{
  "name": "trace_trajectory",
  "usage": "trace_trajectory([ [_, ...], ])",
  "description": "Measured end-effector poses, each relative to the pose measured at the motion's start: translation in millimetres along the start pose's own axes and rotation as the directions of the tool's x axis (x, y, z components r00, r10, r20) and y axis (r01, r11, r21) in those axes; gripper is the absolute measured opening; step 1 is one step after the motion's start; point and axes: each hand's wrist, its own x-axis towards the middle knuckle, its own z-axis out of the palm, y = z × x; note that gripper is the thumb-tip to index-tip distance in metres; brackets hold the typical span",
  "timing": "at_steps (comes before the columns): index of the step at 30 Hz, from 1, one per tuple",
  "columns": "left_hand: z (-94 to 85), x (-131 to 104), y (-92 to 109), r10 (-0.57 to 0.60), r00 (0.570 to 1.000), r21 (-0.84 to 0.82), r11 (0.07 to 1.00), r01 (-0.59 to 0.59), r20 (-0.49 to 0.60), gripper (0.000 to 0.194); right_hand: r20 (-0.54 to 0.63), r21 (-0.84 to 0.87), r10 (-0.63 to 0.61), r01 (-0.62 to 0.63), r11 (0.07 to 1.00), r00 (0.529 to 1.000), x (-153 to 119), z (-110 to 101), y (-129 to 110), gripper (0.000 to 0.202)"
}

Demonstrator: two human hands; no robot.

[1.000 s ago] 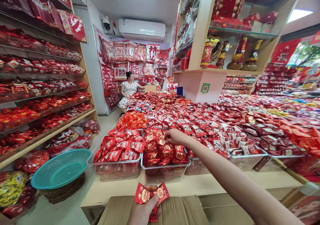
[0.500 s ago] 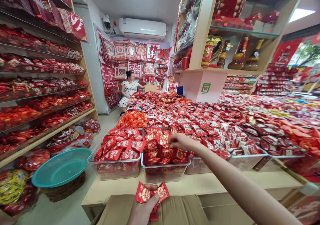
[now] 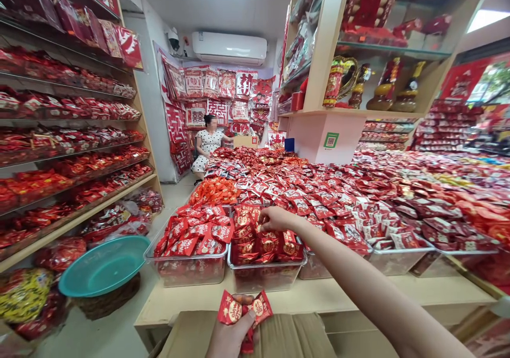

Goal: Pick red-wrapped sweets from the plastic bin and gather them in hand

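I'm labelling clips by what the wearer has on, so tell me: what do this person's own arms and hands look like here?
Both are bare. The right hand has a long bare forearm with no sleeve, watch or bracelet in view. The left hand shows no glove or ring; only the hand itself is in frame, so any sleeve there is out of sight.

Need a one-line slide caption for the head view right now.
Left hand grips red candy packets over a cardboard box; right hand reaches into a clear bin of red sweets.

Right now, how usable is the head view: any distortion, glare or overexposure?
Head view: wide-angle bending bows the shelves at the edges; ceiling light and doorway at right are blown out; right hand and left hand with red packets are sharp.
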Motion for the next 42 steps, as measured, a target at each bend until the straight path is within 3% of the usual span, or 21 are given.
trace_trajectory([
  [4, 1.3, -1.1, 0.9, 0.002, 1.000, -0.011, 1.000, -0.002, -0.008, 0.037, 0.041, -0.045, -0.009, 0.011, 0.999, 0.999, 4.6, -10.7, -5.5, 0.016],
  [9, 0.9, -1.4, 0.4, -0.007, 1.000, -0.018, 1.000, 0.007, -0.018, 0.039, -0.097, -0.047, -0.087, 0.083, 0.995, 0.991, 16.4, -7.7, -25.3, 0.024],
  [14, -0.4, -1.2, 0.7, -0.007, 1.000, -0.029, 1.000, 0.006, -0.010, 0.039, -0.132, -0.006, -0.118, 0.118, 0.993, 0.984, 16.8, -4.8, -30.1, 0.014],
  [16, -0.9, -1.2, 1.1, 0.009, 1.000, -0.033, 0.999, -0.009, -0.017, 0.039, -0.215, 0.025, -0.097, 0.105, 0.994, 0.972, 1.9, -7.6, -26.5, 0.018],
  [19, -0.8, -2.1, 3.1, 0.025, 1.000, -0.092, 0.995, -0.025, -0.005, 0.043, -0.332, 0.088, -0.061, 0.095, 0.992, 0.941, -44.3, -0.2, -24.7, 0.022],
  [22, 0.7, -4.0, 5.9, 0.017, 0.999, -0.147, 0.989, -0.012, 0.035, 0.045, -0.329, 0.292, -0.068, 0.171, 0.941, 0.942, -103.3, 36.7, -29.2, 0.015],
  [23, 1.3, -4.6, 6.4, 0.013, 0.999, -0.150, 0.989, -0.006, 0.047, 0.044, -0.314, 0.349, -0.030, 0.145, 0.926, 0.949, -120.0, 54.6, -31.0, 0.014],
  [25, 2.5, -5.2, 6.6, 0.008, 0.998, -0.148, 0.989, 0.001, 0.060, 0.043, -0.338, 0.520, 0.137, 0.064, 0.852, 0.931, -142.7, 91.9, -33.7, 0.023],
  [26, 2.9, -5.4, 6.3, 0.009, 0.998, -0.141, 0.990, 0.000, 0.061, 0.042, -0.296, 0.642, 0.211, 0.030, 0.766, 0.932, -148.2, 108.5, -34.5, 0.036],
  [28, 3.1, -5.7, 6.1, 0.022, 0.996, -0.104, 0.994, -0.013, 0.085, 0.041, -0.167, 0.864, 0.248, 0.021, 0.502, 0.954, -150.1, 132.6, -35.8, 0.043],
  [30, 2.5, -7.0, 8.0, 0.016, 0.992, -0.054, 0.999, -0.010, 0.127, 0.040, -0.079, 0.969, 0.209, 0.026, 0.246, 0.975, -145.8, 142.7, -36.9, 0.036],
  [31, 2.2, -8.1, 10.0, 0.006, 0.990, -0.037, 0.999, -0.001, 0.140, 0.041, -0.067, 0.985, 0.200, 0.033, 0.167, 0.978, -143.6, 143.6, -37.3, 0.032],
  [33, 1.9, -11.2, 15.3, -0.021, 0.990, -0.041, 0.999, 0.027, 0.140, 0.045, -0.067, 0.993, 0.219, 0.044, 0.108, 0.973, -141.0, 141.0, -37.0, 0.029],
  [38, 4.3, -17.3, 22.7, -0.148, 0.969, 0.040, 0.989, 0.143, 0.200, 0.036, -0.079, 0.995, 0.303, 0.055, 0.085, 0.950, -143.5, 137.9, -32.9, 0.031],
  [42, 4.1, -16.4, 18.6, -0.118, 0.968, 0.119, 0.988, 0.094, 0.221, 0.023, -0.074, 0.996, 0.296, 0.055, 0.074, 0.952, -144.7, 145.9, -34.5, 0.031],
])
